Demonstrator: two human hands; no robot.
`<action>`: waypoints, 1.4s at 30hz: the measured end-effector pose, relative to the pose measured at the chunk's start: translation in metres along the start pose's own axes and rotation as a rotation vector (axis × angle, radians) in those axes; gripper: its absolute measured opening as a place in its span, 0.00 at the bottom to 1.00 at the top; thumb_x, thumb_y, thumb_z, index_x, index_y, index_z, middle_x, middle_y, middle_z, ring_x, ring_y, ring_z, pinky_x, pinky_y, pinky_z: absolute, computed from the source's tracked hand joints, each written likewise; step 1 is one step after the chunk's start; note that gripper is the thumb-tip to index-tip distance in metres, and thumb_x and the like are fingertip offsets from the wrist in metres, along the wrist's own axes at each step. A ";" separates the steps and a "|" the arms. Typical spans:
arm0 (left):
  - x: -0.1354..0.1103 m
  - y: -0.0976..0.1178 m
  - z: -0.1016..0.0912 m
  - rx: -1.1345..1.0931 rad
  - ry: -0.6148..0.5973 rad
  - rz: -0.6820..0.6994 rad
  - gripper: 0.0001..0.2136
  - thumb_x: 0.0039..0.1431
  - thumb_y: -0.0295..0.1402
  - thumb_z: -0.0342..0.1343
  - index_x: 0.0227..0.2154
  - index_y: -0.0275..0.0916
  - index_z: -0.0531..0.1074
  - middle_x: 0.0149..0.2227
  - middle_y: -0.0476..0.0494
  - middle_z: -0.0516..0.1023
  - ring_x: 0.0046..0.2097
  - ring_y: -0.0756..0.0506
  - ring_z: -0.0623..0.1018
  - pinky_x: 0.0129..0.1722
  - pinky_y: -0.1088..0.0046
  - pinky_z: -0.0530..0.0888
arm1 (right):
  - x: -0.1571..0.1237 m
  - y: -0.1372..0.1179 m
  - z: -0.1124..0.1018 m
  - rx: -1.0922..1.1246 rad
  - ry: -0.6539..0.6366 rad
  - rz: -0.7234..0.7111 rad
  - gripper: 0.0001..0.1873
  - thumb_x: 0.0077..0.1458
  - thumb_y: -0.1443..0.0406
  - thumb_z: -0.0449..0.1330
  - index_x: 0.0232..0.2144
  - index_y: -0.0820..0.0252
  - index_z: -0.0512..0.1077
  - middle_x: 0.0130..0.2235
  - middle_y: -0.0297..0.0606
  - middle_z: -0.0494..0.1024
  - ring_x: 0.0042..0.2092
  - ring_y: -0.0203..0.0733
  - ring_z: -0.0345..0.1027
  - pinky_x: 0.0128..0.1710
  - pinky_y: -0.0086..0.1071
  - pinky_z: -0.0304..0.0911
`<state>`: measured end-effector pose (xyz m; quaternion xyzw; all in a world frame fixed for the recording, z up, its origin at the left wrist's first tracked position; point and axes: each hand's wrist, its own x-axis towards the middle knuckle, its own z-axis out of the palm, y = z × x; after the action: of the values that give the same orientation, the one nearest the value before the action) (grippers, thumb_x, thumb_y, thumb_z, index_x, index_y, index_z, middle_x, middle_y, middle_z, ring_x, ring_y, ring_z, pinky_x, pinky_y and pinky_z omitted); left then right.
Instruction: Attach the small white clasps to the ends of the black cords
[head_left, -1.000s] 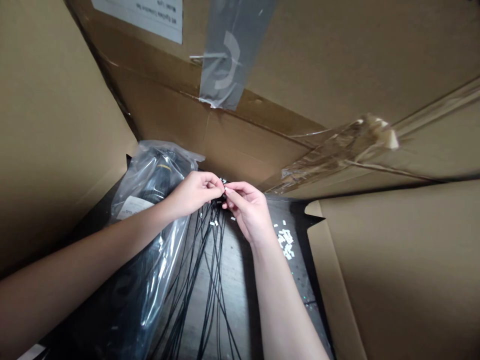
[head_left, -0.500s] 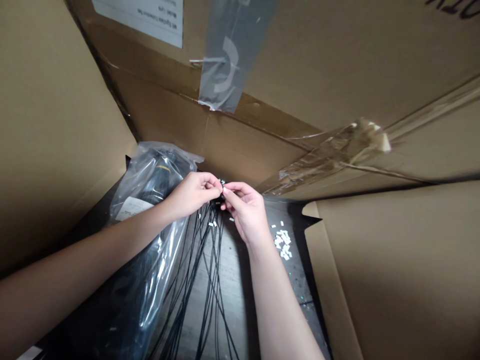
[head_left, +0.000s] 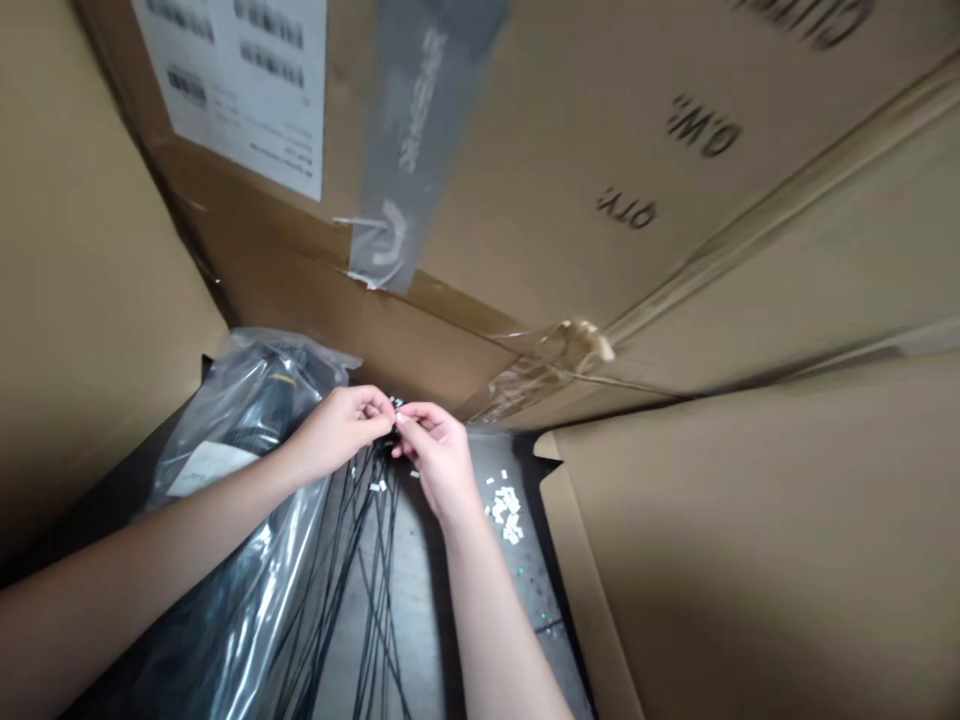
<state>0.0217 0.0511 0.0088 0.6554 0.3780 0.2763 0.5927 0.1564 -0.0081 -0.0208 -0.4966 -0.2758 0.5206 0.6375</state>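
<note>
Thin black cables (head_left: 365,570) lay in a long, loose fan, their strands crossing as they ran toward the viewer from a small dark gathered end (head_left: 394,420) near the middle of the view. The person's left hand (head_left: 337,432) and right hand (head_left: 439,458) met there, both pinching that gathered end between thumbs and fingertips, with the fingers curled in rather than spread; the finer detail of the grip was too small to make out. The arms reached in from the lower left and lower right. Small white bits (head_left: 506,510) lay in a scattered heap on a dark speckled surface (head_left: 525,590), just beside the right hand, and a few more sat among the cables. To the left, a clear plastic bag (head_left: 247,400) wrapped a dark object and carried a white label (head_left: 210,468), its side close against the left forearm. Large cardboard flaps (head_left: 750,560) closed in on the left and right, leaving a narrow opening around the hands. Above them rose a cardboard wall (head_left: 570,150) with a printed white sheet (head_left: 232,90), a strip of grey tape (head_left: 412,130), and torn clear packing tape (head_left: 555,358)
</note>
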 end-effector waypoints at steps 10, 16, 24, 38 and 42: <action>0.005 -0.006 -0.004 0.072 0.017 0.010 0.12 0.49 0.41 0.54 0.27 0.35 0.72 0.23 0.49 0.73 0.26 0.50 0.69 0.26 0.75 0.62 | 0.005 0.000 0.005 0.075 -0.035 0.009 0.15 0.37 0.62 0.74 0.29 0.62 0.77 0.22 0.26 0.73 0.20 0.25 0.59 0.21 0.23 0.66; 0.007 -0.016 -0.006 0.075 0.018 0.027 0.13 0.51 0.42 0.54 0.29 0.34 0.72 0.27 0.46 0.76 0.31 0.46 0.75 0.32 0.71 0.67 | 0.006 0.000 0.007 0.094 -0.029 0.019 0.17 0.34 0.61 0.75 0.28 0.63 0.78 0.21 0.27 0.73 0.19 0.25 0.58 0.21 0.23 0.65; 0.004 -0.013 -0.004 0.066 0.025 0.034 0.12 0.50 0.39 0.55 0.29 0.34 0.73 0.27 0.45 0.77 0.30 0.47 0.75 0.31 0.73 0.66 | 0.002 -0.003 0.005 0.091 -0.031 0.032 0.16 0.35 0.63 0.74 0.29 0.62 0.78 0.22 0.28 0.74 0.20 0.25 0.59 0.22 0.24 0.64; 0.003 -0.009 -0.001 0.090 0.028 0.043 0.14 0.52 0.42 0.56 0.30 0.34 0.75 0.27 0.42 0.79 0.31 0.46 0.77 0.32 0.72 0.68 | 0.000 -0.004 0.000 0.057 -0.070 0.048 0.17 0.38 0.59 0.73 0.31 0.62 0.78 0.18 0.26 0.69 0.22 0.27 0.57 0.25 0.26 0.64; 0.001 -0.006 -0.001 0.096 0.028 0.037 0.13 0.53 0.40 0.56 0.29 0.34 0.75 0.27 0.43 0.79 0.30 0.47 0.76 0.31 0.73 0.67 | 0.000 -0.005 0.000 0.052 -0.068 0.043 0.16 0.38 0.60 0.73 0.31 0.61 0.78 0.19 0.26 0.69 0.22 0.27 0.57 0.25 0.26 0.64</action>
<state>0.0203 0.0531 0.0027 0.6860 0.3871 0.2777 0.5499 0.1586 -0.0081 -0.0159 -0.4678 -0.2729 0.5576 0.6291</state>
